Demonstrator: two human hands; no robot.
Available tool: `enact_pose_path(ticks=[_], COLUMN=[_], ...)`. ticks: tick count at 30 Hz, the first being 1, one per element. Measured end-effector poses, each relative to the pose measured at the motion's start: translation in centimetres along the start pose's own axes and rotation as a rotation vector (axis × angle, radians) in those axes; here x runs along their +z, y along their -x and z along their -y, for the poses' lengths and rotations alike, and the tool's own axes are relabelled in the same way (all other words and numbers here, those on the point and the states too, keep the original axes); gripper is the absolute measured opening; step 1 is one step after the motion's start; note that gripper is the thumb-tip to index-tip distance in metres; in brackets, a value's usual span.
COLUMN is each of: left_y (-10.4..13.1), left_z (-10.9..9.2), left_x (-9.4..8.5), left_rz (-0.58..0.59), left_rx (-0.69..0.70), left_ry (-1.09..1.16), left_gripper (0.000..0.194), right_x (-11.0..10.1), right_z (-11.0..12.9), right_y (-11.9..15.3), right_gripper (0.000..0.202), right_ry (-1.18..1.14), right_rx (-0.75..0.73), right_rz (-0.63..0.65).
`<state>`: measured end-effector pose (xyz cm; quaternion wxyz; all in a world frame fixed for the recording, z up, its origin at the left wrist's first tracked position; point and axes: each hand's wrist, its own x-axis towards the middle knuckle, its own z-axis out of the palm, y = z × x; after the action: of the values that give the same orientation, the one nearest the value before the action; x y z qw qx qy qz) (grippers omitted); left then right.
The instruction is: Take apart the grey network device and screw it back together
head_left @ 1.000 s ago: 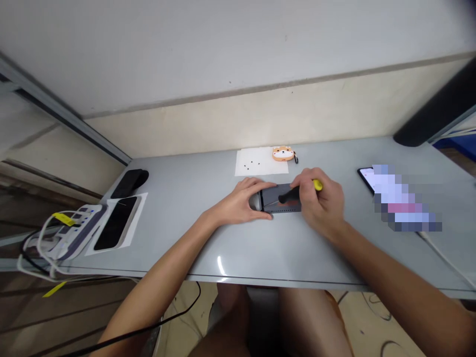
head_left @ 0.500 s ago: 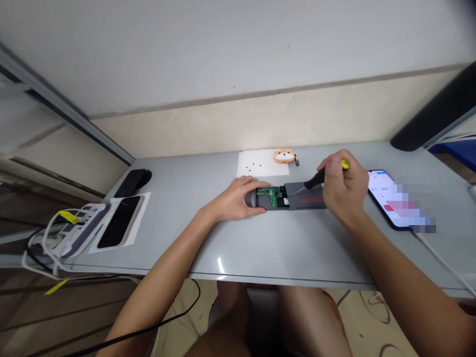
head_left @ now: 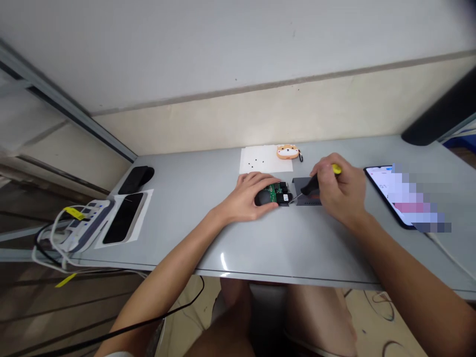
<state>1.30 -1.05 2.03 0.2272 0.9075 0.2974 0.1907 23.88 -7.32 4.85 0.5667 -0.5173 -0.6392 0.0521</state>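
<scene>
Head view: screwdriver (head_left: 308,188) aslant, tip leftward.

Cover (head_left: 300,185) placed right of circuit board (head_left: 274,191) | paper (head_left: 268,164) laid behind it | power strip (head_left: 88,226) set left of it

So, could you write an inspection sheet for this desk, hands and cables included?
Surface: grey desktop, with a light reflection near its front edge.
Job's things: circuit-board unit; grey cover at its right; screwdriver, tip near both.
Clutter: white paper bearing an animal-faced case and dark specks too small to identify; dark-screened phone and power strip at left; lit phone at right.
Hands: left hand around the unit; right hand gripping the screwdriver.
Cables: white cables by the power strip; black cable in the foreground; white cable by the lit phone.
Surroundings: pale wall behind; black column at right.
</scene>
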Motion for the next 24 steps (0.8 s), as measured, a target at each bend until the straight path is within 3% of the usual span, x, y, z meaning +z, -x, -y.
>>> enact_pose_path(ticks=[5,13,18,24], left_y=[-0.3,-0.5,-0.7,-1.2], left_z=[-0.5,0.2,0.4,1.3], left_x=[1.2,1.5,2.1,1.6], left_rz=[-0.047,-0.153,-0.306,-0.439], left_rx=[-0.023,0.046,0.074,-0.103], left_ry=[0.005,0.061,0.295,0.760], left_gripper=[0.042,0.052,0.057,0.070], right_x=[0.0,-0.5,-0.2,0.1], right_z=[0.3,0.0,0.2,0.2], right_y=[0.2,-0.3,-0.3,0.0], right_gripper=[0.033,0.037,0.038,0.037], right_ry=[0.023,0.026,-0.014,-0.086], right_rx=[0.004,0.079,0.176,0.178], right_rz=[0.093,-0.074,-0.147,-0.172])
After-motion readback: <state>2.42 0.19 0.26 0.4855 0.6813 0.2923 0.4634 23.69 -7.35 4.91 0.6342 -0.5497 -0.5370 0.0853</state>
